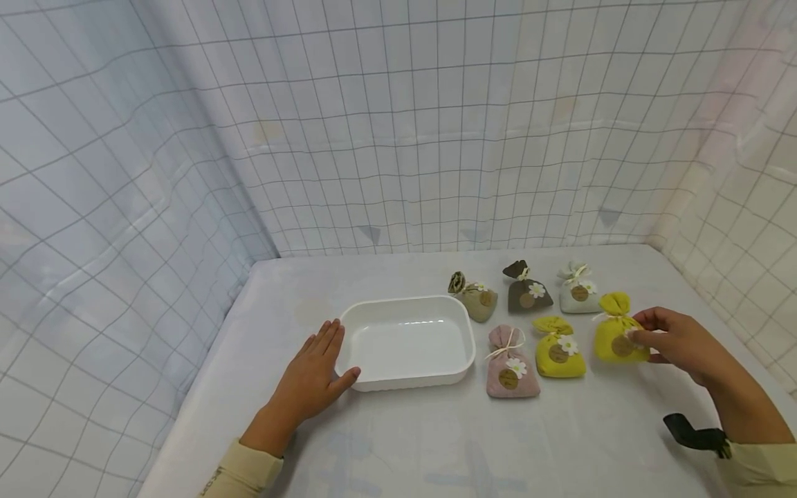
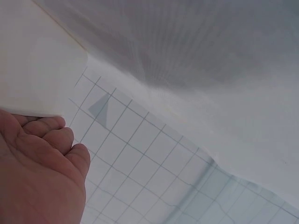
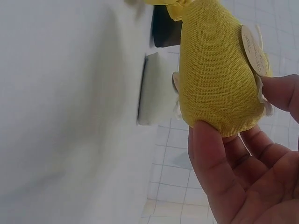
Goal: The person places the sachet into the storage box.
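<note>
My right hand [image 1: 685,342] pinches a small yellow cloth sachet [image 1: 616,332] between thumb and fingers. In the right wrist view, the same yellow sachet [image 3: 219,70] is off the table, with a round tag on its side. My left hand [image 1: 314,377] rests against the left end of a white rectangular dish [image 1: 405,382], fingers straight and thumb by the front corner. The dish has nothing in it. Between the dish and my right hand lie a second yellow sachet [image 1: 560,363] and a pink sachet [image 1: 507,384], each with a white flower and a round tag.
Behind them lie a beige sachet [image 1: 479,308], a dark brown sachet [image 1: 523,304] and a pale grey sachet [image 1: 573,301]. A white cloth covers the table [image 1: 386,443]. Grid-patterned curtains [image 1: 436,138] stand at the back and both sides. A black strap [image 1: 694,434] hangs at my right wrist.
</note>
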`<state>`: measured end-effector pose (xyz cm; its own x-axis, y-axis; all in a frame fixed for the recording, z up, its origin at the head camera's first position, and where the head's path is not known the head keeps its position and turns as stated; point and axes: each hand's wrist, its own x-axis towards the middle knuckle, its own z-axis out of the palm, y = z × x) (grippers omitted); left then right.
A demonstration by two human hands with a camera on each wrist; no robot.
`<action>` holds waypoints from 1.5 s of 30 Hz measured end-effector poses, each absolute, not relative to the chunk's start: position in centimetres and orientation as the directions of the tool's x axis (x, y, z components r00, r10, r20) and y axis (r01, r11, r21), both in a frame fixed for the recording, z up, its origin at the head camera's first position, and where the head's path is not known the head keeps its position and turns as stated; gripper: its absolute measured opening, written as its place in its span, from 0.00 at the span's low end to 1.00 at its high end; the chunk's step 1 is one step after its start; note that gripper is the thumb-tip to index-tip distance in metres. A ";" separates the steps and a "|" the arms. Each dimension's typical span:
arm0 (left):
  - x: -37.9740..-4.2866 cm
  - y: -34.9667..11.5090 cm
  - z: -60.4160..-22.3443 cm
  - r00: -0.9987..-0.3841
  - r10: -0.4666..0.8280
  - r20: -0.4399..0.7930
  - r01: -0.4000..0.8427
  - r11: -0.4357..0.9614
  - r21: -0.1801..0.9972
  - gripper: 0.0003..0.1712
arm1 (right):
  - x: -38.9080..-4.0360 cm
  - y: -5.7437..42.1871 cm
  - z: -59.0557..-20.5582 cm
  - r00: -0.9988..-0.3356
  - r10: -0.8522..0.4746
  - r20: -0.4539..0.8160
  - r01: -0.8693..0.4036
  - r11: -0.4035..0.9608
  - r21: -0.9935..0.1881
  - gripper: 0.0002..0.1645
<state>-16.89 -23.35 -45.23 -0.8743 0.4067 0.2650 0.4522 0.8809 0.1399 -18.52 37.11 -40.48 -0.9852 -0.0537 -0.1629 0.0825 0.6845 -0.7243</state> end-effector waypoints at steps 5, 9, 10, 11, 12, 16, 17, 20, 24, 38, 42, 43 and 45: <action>-16.8 -23.4 -45.2 -0.875 0.404 0.268 0.450 0.883 0.138 0.49 | -18.9 36.2 -39.9 -0.987 -0.067 -0.143 0.061 0.676 -0.734 0.30; -16.8 -23.4 -45.2 -0.875 0.402 0.269 0.449 0.883 0.140 0.49 | -19.3 35.3 -39.5 -0.988 -0.074 -0.138 0.053 0.667 -0.743 0.30; -16.8 -23.4 -45.2 -0.875 0.402 0.269 0.449 0.882 0.143 0.49 | -19.3 35.1 -39.4 -0.988 -0.074 -0.136 0.052 0.666 -0.744 0.31; -16.8 -23.4 -45.2 -0.875 0.402 0.269 0.449 0.882 0.144 0.49 | -19.4 34.8 -39.3 -0.988 -0.074 -0.133 0.051 0.665 -0.745 0.30; -16.8 -23.4 -45.2 -0.875 0.402 0.269 0.449 0.882 0.145 0.49 | -19.5 34.6 -39.2 -0.988 -0.075 -0.132 0.049 0.665 -0.745 0.30; -16.8 -23.3 -45.3 -0.877 0.400 0.266 0.447 0.882 0.148 0.49 | -20.0 33.7 -39.0 -0.988 -0.079 -0.131 0.046 0.662 -0.748 0.28; -16.8 -23.3 -45.3 -0.877 0.400 0.265 0.447 0.882 0.146 0.49 | -20.1 33.5 -38.9 -0.988 -0.085 -0.130 0.042 0.662 -0.748 0.27; -16.8 -23.3 -45.4 -0.878 0.401 0.262 0.447 0.882 0.147 0.49 | -20.4 33.0 -38.8 -0.988 -0.098 -0.122 0.026 0.664 -0.747 0.27; -16.8 -23.2 -45.2 -0.880 0.401 0.256 0.447 0.880 0.158 0.49 | -20.8 32.4 -38.6 -0.988 -0.118 -0.103 -0.001 0.662 -0.750 0.27; -16.7 -23.2 -45.1 -0.879 0.400 0.260 0.447 0.881 0.155 0.49 | -23.0 30.0 -38.0 -0.986 -0.133 -0.101 -0.010 0.652 -0.758 0.28; -16.7 -23.2 -45.0 -0.878 0.401 0.262 0.448 0.880 0.156 0.49 | -23.7 29.4 -37.8 -0.986 -0.129 -0.107 -0.003 0.652 -0.759 0.28; -16.7 -23.2 -45.0 -0.879 0.401 0.259 0.448 0.880 0.157 0.49 | -23.9 29.3 -37.8 -0.986 -0.130 -0.107 -0.003 0.651 -0.759 0.27; -16.7 -23.2 -44.9 -0.882 0.399 0.251 0.445 0.880 0.164 0.49 | -24.1 29.0 -37.8 -0.985 -0.134 -0.113 0.000 0.645 -0.764 0.27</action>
